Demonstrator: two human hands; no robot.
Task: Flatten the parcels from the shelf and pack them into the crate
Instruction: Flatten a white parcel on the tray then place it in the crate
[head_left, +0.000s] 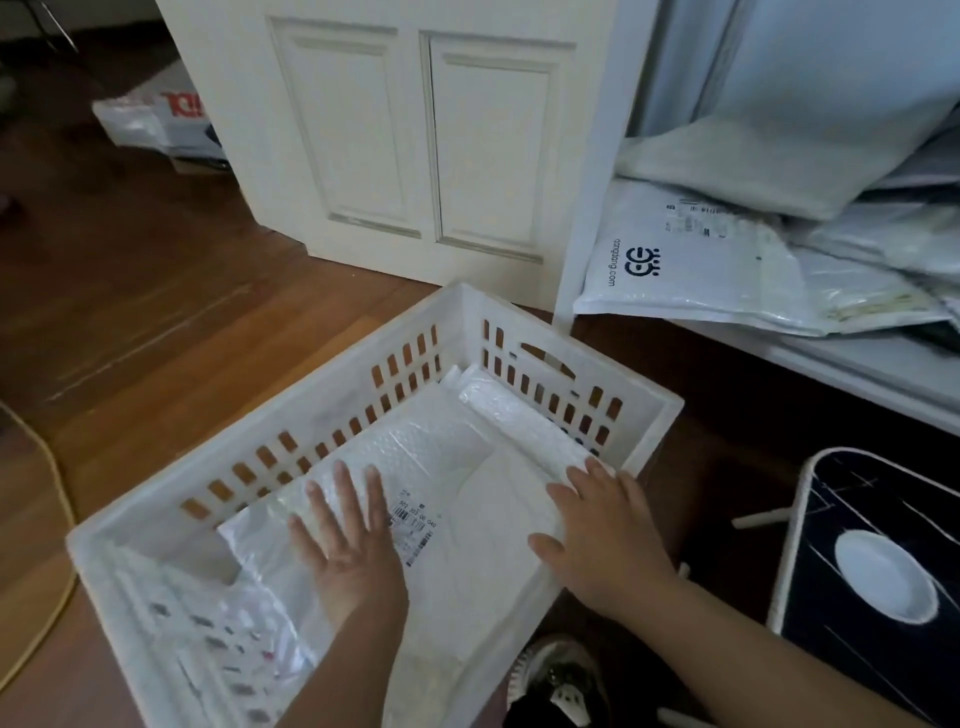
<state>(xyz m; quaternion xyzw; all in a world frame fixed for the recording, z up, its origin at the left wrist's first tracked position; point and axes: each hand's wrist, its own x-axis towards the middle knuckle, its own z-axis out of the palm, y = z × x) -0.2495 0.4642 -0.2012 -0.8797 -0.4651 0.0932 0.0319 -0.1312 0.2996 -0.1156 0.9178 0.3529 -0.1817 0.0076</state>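
While both hands press flat, fingers spread, white bubble-mailer parcel (415, 467) lies inside white slotted plastic crate (291, 415) on wooden floor (156, 291). Left hand (345, 540) palm down on parcel beside barcode label (415, 525); right hand (597, 530) flat on parcel's right edge, near crate's right wall. More parcels stacked on low white shelf (857, 358) at right, topmost bearing dangdang.com logo (691, 260). White panelled door (415, 135) behind crate. Yellow cable (57, 499) runs along floor, left.
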